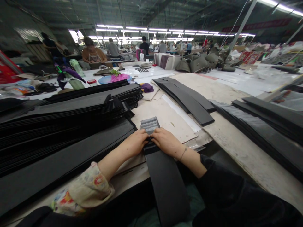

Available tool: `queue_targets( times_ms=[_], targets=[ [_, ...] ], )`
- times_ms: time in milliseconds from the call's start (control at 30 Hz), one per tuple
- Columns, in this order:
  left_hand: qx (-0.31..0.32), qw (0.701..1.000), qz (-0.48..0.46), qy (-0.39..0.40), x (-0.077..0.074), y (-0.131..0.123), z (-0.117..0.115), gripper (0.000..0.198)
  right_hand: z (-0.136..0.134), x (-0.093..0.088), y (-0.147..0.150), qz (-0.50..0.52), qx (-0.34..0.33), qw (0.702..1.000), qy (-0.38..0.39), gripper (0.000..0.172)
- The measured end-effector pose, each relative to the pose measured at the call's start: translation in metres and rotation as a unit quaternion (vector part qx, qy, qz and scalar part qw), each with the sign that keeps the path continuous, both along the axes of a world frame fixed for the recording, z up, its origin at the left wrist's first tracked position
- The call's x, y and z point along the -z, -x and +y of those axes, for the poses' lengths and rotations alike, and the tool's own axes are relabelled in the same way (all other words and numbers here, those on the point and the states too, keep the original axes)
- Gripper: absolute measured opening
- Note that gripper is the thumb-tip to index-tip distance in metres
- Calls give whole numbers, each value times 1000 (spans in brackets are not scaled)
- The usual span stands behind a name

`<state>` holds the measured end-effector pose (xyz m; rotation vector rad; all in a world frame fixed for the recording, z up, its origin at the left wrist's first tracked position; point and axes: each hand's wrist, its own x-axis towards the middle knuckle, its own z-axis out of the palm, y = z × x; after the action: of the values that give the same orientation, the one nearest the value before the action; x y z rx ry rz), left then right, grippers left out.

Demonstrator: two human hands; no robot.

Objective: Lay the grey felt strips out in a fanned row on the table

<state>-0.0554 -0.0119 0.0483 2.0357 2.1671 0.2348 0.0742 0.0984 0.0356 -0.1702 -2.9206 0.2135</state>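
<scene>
Close together at the table's near edge, my left hand and my right hand both have their fingers closed on a long dark grey strip. The fingertips almost meet across its far end, and the exact grip is partly hidden behind them. From there the strip hangs over the edge toward my lap. Just beyond my fingers lies a short stepped layer of lighter grey strip ends. Left of my left hand rises a large stack of black strips.
Overlapping dark strips lie ahead to the right on beige board. More fanned strips cover the far right. Beyond are a blue basin, a green bottle and grey bags. A person sits across the table.
</scene>
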Motion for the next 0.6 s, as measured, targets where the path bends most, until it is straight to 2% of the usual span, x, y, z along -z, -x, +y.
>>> queue_targets(
  times_ms=[167,367,500,600],
  targets=[
    [-23,999,43,-16,5,-16,-12,30,-9,0,-3,-2,25,999,-44,23],
    [-16,998,-19,-55,16,-36,-37,36,-22,1,-28,14,29,999,-39,25],
    [-52,994,-81,-51,7,-25,-37,35,-26,1,-35,21,38,998,-36,25],
    [-99,992,-52,-50,-4,-12,-22,34,-26,1,-35,18,41,998,-42,26]
  ],
)
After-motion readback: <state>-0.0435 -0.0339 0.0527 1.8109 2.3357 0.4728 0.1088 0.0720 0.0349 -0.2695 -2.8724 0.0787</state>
